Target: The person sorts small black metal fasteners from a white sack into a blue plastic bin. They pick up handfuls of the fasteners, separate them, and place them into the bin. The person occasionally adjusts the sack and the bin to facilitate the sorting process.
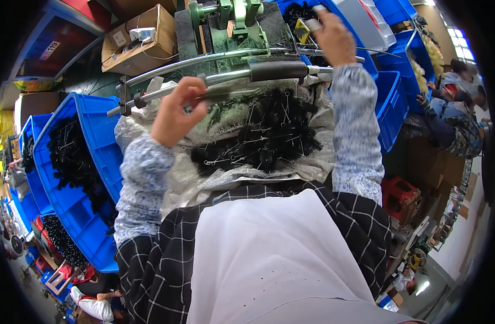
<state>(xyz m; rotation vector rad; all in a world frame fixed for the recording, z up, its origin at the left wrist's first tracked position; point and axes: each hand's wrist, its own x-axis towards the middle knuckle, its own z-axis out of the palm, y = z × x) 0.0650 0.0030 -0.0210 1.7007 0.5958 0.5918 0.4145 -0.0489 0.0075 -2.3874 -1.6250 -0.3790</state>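
Note:
My left hand (178, 112) is curled with thumb and forefinger drawn toward each other, just in front of the metal rails. A dark blurred streak (226, 96) runs from its fingertips to the right; I cannot make out what it is. Below it, a pile of small black bristle brushes with looped wire ends (266, 135) lies on a pale plastic sheet (190, 175) over my lap. My right hand (334, 40), slightly blurred, is stretched out with fingers apart and white coverings on two fingertips. It is over the blue bin at the upper right, close to a yellow piece (302, 31).
A green machine (239, 21) stands straight ahead behind the chrome rails (204, 62) and their black sleeve (278, 71). A blue bin (99, 132) with black brushes is at my left. A cardboard box (142, 43) sits far left. Another person (447, 116) works at the right.

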